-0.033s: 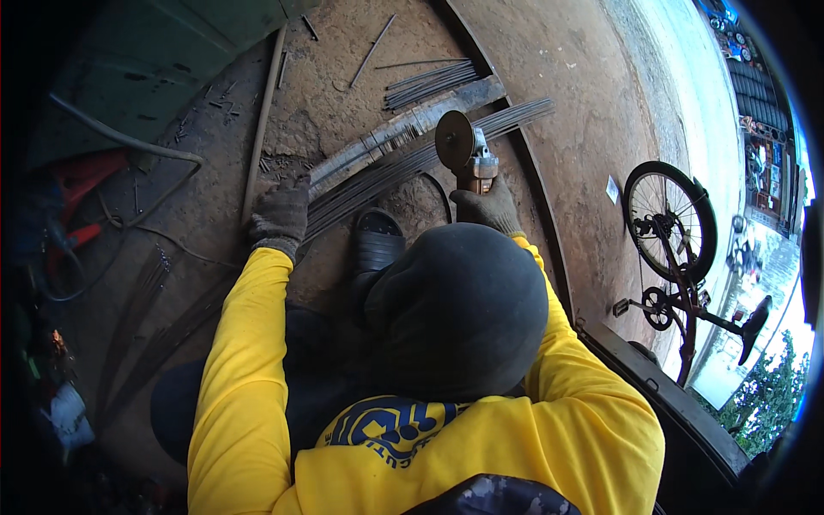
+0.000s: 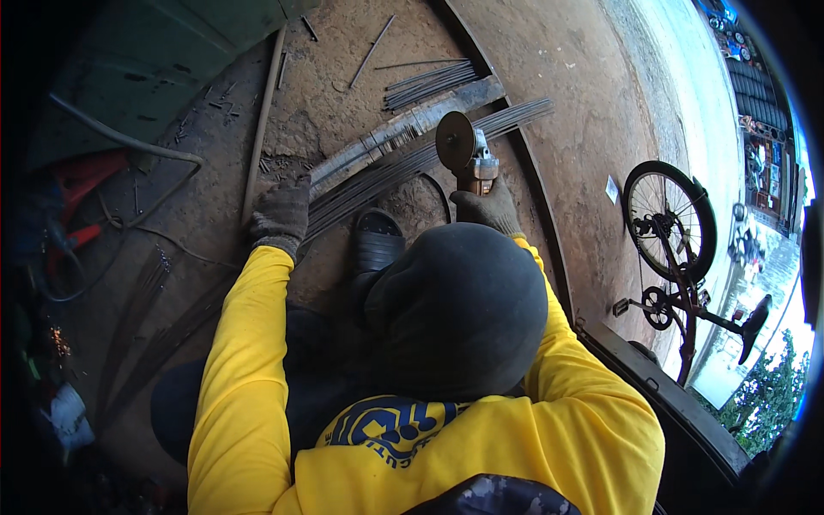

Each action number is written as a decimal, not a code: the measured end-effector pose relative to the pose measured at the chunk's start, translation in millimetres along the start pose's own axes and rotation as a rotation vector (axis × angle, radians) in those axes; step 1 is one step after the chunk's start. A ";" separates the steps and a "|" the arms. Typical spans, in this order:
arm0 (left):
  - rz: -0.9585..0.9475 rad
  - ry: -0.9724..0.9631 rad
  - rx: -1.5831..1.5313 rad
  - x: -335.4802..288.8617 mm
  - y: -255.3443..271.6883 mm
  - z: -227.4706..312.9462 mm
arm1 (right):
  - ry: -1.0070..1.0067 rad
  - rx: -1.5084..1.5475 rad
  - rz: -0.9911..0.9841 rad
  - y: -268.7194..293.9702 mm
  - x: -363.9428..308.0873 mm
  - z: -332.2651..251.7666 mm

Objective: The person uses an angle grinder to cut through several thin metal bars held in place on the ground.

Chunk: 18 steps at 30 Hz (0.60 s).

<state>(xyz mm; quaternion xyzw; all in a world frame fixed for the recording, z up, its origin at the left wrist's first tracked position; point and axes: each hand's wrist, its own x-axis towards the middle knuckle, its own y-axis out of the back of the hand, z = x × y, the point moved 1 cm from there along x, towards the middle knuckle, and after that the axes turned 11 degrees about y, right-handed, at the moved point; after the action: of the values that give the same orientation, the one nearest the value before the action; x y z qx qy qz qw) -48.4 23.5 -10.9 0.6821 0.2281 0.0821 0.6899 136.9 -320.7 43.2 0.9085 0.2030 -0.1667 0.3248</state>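
My right hand, in a grey-brown work glove, is closed round the body of an angle grinder. The grinder's round disc stands above the rods, near their far right end. My left hand, in a dark glove, is closed on the near left end of a bundle of thin metal rods; its fingertips are partly hidden. The bundle slants up to the right, alongside a worn, notched bar. My yellow sleeves reach forward on both sides of a dark rounded covering.
Short rods lie beyond the bar, with cut pieces scattered to the left. A long metal rail crosses the ground at right. A pipe, a cable and red equipment are at left. A bicycle stands far right. Sparks glow at left.
The orange sparks at the far left have spread a little. My hands, the grinder and the rods show almost no movement.
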 end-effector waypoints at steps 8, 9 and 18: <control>-0.037 0.006 -0.132 63.1 20.1 78.2 | 0.023 0.104 0.027 -1.3 -7.7 6.2; -0.030 0.019 -0.195 69.3 22.1 86.0 | 0.019 0.118 0.030 -1.8 -8.5 5.0; 0.010 -0.017 -0.081 0.3 -0.8 -16.2 | -0.037 0.078 0.031 -8.1 -13.1 6.2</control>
<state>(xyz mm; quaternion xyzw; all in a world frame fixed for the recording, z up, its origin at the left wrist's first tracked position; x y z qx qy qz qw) -55.2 38.2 -11.2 0.6555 0.2153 0.0891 0.7183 120.7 -322.5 40.1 0.9203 0.1762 -0.1865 0.2953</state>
